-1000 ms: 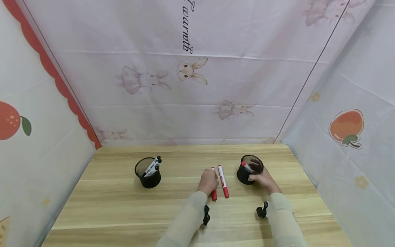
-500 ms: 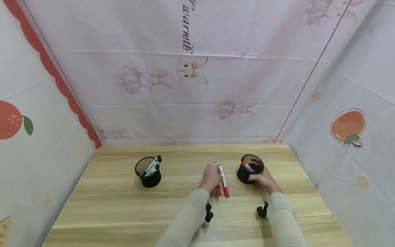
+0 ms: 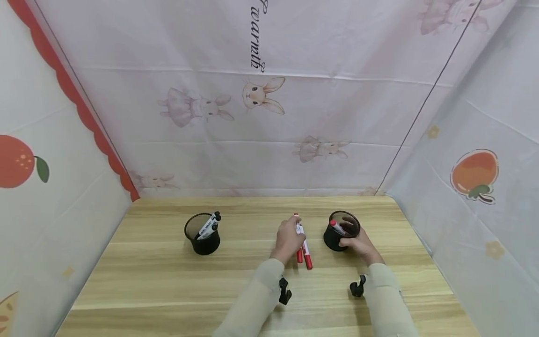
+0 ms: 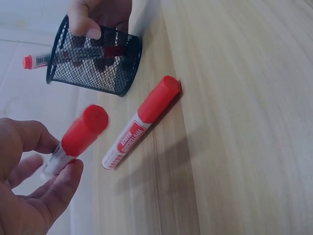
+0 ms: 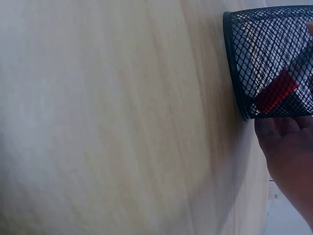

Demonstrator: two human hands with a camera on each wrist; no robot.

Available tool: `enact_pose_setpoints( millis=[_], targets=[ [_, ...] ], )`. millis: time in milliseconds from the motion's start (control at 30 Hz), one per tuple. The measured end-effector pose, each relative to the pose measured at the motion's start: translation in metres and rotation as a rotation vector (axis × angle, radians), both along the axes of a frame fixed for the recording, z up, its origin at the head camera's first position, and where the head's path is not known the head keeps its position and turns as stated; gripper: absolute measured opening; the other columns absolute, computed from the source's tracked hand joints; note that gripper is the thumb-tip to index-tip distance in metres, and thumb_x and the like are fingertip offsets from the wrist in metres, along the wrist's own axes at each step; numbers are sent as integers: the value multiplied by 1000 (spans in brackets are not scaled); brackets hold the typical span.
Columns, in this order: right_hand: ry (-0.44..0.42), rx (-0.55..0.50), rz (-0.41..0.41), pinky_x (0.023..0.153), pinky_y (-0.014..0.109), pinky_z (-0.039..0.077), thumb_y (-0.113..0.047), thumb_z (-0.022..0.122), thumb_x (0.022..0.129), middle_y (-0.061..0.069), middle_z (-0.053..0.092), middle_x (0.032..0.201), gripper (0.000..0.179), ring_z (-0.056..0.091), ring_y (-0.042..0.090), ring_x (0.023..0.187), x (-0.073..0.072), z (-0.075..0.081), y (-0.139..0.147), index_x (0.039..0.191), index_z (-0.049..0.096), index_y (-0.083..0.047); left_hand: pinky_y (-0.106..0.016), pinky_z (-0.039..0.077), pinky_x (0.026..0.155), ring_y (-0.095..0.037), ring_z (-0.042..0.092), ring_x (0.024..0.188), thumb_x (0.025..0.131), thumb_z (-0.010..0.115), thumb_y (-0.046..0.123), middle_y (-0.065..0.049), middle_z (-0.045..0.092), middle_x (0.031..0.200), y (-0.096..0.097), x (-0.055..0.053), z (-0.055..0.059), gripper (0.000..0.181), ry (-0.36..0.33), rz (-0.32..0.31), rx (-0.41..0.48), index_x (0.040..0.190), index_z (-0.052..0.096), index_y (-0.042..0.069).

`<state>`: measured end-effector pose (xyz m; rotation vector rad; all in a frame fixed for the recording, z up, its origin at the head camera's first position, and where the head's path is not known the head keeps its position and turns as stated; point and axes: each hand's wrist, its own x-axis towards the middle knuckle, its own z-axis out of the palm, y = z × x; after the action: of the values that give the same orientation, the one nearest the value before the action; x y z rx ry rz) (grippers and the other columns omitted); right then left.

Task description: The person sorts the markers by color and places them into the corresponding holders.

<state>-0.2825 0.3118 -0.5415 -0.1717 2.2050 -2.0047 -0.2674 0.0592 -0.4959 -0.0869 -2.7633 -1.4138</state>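
Observation:
My left hand [image 3: 288, 239] pinches a red-capped whiteboard marker [image 4: 80, 134] by its white barrel, raised above the table in the left wrist view. Beside it, a second red whiteboard marker [image 4: 136, 128] lies on the wood, its cap toward me in the head view. At the right, my right hand [image 3: 361, 244] grips a black mesh pen cup [image 3: 332, 240], thumb on the near side and fingers round the far side. One red marker [image 5: 278, 92] leans inside that cup, cap end down, its red tail end above the rim.
On the left of the table [image 3: 168, 290] stands another black mesh pen cup [image 3: 205, 247] holding black-and-white markers [image 3: 208, 227]. A printed fabric backdrop [image 3: 261, 164] rises behind the table, with similar panels at both sides.
My left hand has shifted slightly right and away from me, lifting the marker it pinches from the table. The right hand and its pen cup have stayed in place.

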Motion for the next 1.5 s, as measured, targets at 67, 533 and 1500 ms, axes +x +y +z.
enact_pose_setpoints(
  millis=[67, 533, 1500],
  targets=[
    [-6, -2, 5, 86, 16, 38, 15, 66, 69, 34, 30, 138, 85, 33, 37, 123, 1, 4, -1, 141, 22, 5, -26, 46, 55, -17, 51, 72, 71, 71, 2, -7, 52, 92, 1, 0, 1, 59, -2, 11, 26, 127, 53, 12],
    [-6, -10, -3, 84, 16, 39, 16, 67, 67, 34, 30, 138, 86, 33, 40, 123, 1, 3, -1, 141, 23, 5, -22, 44, 41, -10, 49, 55, 75, 64, 0, -5, 54, 80, 8, -2, 16, 61, -22, 47, 190, 132, 44, 4],
    [14, -3, -4, 84, 16, 39, 13, 68, 67, 32, 33, 137, 86, 33, 39, 123, -2, -3, -1, 141, 24, 4, -24, 48, 60, -3, 59, 67, 75, 65, 14, 10, 59, 77, 11, -7, 30, 23, 169, 66, 225, 95, 54, 15]
  ],
)
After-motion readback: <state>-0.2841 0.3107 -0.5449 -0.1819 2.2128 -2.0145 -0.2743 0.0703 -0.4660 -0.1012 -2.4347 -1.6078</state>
